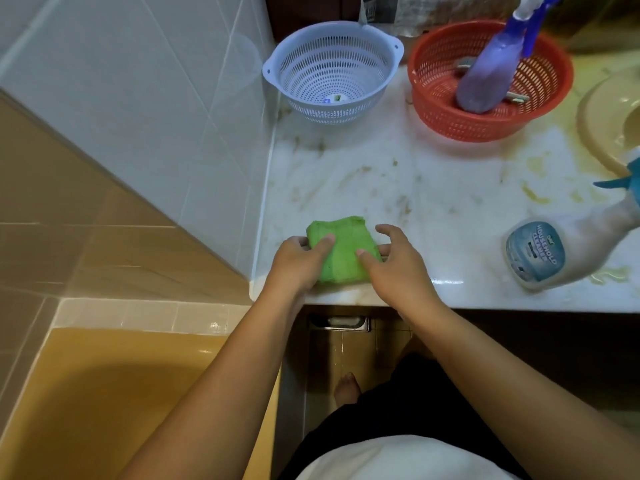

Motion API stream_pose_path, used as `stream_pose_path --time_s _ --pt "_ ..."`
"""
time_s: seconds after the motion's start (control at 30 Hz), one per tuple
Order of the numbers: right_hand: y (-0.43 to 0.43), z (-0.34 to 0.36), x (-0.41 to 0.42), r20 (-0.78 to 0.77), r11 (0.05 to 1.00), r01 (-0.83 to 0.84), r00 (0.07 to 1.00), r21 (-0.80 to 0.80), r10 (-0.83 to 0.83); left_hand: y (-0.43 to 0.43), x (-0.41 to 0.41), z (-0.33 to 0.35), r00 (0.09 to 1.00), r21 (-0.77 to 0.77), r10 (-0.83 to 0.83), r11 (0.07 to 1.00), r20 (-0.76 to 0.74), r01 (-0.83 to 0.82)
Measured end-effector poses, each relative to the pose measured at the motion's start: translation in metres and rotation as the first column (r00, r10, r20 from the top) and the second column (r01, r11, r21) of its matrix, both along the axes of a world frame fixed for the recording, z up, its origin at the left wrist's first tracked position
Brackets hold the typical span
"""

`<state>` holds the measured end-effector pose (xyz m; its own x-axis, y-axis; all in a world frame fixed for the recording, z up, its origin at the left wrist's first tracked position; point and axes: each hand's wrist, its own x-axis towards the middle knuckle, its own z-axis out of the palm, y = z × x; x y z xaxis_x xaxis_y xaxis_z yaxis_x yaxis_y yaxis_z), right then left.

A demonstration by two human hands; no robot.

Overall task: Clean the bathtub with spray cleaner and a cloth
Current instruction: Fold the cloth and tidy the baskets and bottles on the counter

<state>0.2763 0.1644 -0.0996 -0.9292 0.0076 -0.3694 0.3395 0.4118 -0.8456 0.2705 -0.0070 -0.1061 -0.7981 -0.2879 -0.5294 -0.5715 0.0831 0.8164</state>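
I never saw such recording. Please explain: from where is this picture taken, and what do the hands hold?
No machine here: a person wears a camera on the head, so the picture looks down at their own arms. The left hand and right hand both hold a folded green cloth at the front edge of the counter, thumbs on top. Behind stand a white colander and a red basket holding a purple spray bottle. A cleaner bottle is at the right, the yellow bathtub at lower left.
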Motion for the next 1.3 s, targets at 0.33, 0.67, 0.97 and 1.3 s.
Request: stream_pose_path --time_s 0.33,0.67,0.97,1.3 --pt "0.017 0.005 0.019 -0.079 0.966 0.164 0.98 -0.2 -0.182 0.031 0.022 0.018 0.961 0.174 -0.037 0.981 -0.273 0.087" --pt "0.073 0.015 0.04 -0.149 0.951 0.267 0.945 -0.158 -0.29 0.095 0.014 0.023 0.932 0.193 -0.099 0.966 -0.348 0.175" --pt "0.14 0.019 0.058 -0.087 0.986 0.085 0.991 -0.146 -0.098 0.157 0.011 0.01 0.936 -0.196 -0.219 0.966 -0.276 0.168" --pt "0.261 0.039 0.076 -0.114 0.981 0.161 0.978 -0.105 -0.172 0.19 0.029 -0.007 0.816 -0.806 -0.522 0.579 -0.248 0.125"
